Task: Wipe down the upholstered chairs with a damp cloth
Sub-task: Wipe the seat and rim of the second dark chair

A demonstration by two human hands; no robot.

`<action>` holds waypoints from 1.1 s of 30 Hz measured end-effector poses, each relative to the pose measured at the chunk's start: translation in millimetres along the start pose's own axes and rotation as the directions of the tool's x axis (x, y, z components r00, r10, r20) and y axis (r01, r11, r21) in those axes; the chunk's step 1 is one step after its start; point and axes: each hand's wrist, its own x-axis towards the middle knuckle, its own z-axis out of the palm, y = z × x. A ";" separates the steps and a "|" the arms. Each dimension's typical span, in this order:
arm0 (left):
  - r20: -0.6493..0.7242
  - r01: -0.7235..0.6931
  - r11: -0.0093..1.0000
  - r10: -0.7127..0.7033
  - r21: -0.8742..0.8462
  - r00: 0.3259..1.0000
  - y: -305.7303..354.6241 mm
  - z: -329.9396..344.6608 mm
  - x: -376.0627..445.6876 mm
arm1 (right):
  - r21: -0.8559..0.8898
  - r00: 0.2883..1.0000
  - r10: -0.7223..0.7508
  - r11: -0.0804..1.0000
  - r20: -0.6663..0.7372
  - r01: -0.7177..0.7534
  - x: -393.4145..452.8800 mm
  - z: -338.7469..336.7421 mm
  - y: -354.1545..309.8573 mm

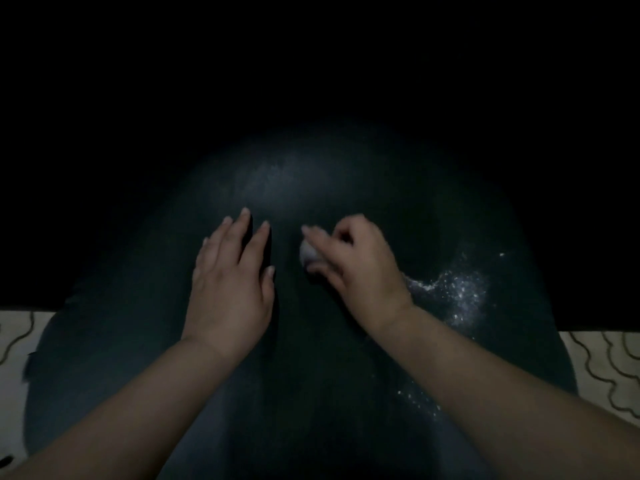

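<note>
A dark, rounded upholstered chair seat (pixel 311 358) fills the middle of the dim head view. My left hand (pixel 232 282) lies flat on it with straight, spread fingers. To its right, my right hand (pixel 356 265) grips a small bunched white cloth (pixel 308 256) and presses it against the seat; most of the cloth is hidden under the fingers. White specks and a pale smear (pixel 453 289) mark the seat to the right of my right wrist, with more specks (pixel 415 400) lower down.
Pale flooring with dark wavy lines shows at the lower left (pixel 17 337) and lower right (pixel 609 368) beside the seat. Everything beyond the seat's far edge is black and unreadable.
</note>
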 end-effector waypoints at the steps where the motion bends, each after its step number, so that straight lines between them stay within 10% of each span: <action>1: -0.003 0.004 1.000 -0.004 -0.005 1.000 0.5 1.1 -2.6 | -0.083 0.994 -0.097 0.991 0.052 0.101 -14.4 -6.0 4.7; 3: -0.012 0.010 1.000 -0.010 -0.013 1.000 1.5 2.9 -7.7 | -0.169 0.988 -0.109 0.977 0.112 0.127 -26.9 -22.6 26.0; 6: -0.013 0.018 1.000 -0.018 -0.021 1.000 2.6 4.9 -15.3 | -0.242 0.978 0.139 0.955 -0.153 -0.174 -2.0 -32.5 53.5; 9: -0.008 0.019 1.000 -0.019 -0.025 1.000 3.5 6.4 -21.2 | -0.018 0.919 0.334 0.938 -0.209 -0.345 32.4 -8.8 42.5; 16: 0.026 -0.004 1.000 0.004 -0.004 1.000 1.8 3.5 -32.8 | -0.143 0.988 -0.122 0.981 0.093 0.134 -44.2 -16.8 8.1; 23: 0.069 -0.030 0.998 0.027 0.050 0.997 6.1 3.6 -43.3 | -0.145 0.942 0.319 0.932 -0.110 -0.332 5.8 -24.2 34.2; 29: 0.125 -0.079 0.992 0.066 0.101 0.990 12.1 2.5 -50.2 | -0.102 0.994 0.049 0.994 0.092 -0.040 -77.0 -23.5 -13.2; 33: 0.137 -0.102 0.984 0.082 0.148 0.987 15.3 3.4 -52.7 | -0.179 0.927 0.291 0.925 -0.237 -0.336 -63.5 -38.2 32.0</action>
